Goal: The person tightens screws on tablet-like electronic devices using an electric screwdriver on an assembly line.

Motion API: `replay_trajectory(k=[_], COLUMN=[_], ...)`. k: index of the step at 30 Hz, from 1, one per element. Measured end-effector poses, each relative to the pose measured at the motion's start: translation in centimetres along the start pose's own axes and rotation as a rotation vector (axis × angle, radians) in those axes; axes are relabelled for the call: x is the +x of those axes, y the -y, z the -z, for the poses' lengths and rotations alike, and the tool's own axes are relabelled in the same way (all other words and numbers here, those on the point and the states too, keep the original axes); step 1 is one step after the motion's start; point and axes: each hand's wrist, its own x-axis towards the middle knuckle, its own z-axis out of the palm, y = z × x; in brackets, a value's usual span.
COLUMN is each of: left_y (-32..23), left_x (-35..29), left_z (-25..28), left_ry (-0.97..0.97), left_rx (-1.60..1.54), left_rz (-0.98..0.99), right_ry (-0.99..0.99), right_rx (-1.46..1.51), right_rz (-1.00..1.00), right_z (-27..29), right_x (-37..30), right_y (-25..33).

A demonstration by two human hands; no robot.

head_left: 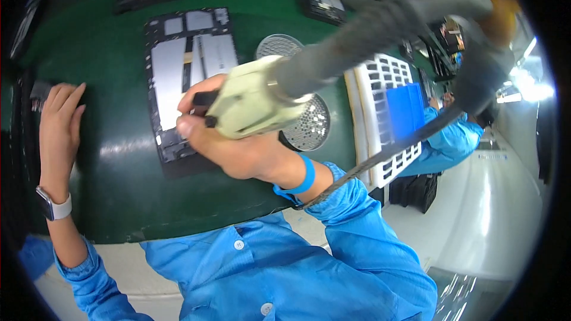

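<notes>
Green belt [119,190] carries an opened tablet chassis [184,83]. Right hand [238,148] wrapped tight around cream electric screwdriver [253,101] over it. Left hand [59,122] flat, fingers spread, holding nothing, beside a dark part [40,92].

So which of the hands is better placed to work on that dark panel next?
Probably the right hand: it grips the pale power screwdriver directly over the dark panel. The left hand rests off at the mat's edge.

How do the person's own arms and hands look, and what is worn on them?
Both hands are bare, without gloves. The left hand has a wristwatch with a pale grey strap and dark face; its bright blue sleeve is pushed up the forearm. The right hand has a blue wristband, and a blue buttoned sleeve reaches its wrist.
</notes>
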Motion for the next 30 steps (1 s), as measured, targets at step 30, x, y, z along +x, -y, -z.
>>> replay_trajectory(k=[30], left_y=[-8.5], left_x=[14.6], left_z=[-4.8], left_ry=[0.037], left_rx=[-1.125], left_rz=[0.354], right_ry=[-0.458], right_rx=[0.104], right_rz=[-0.024], right_z=[10.0], right_x=[5.4], right_y=[-3.5])
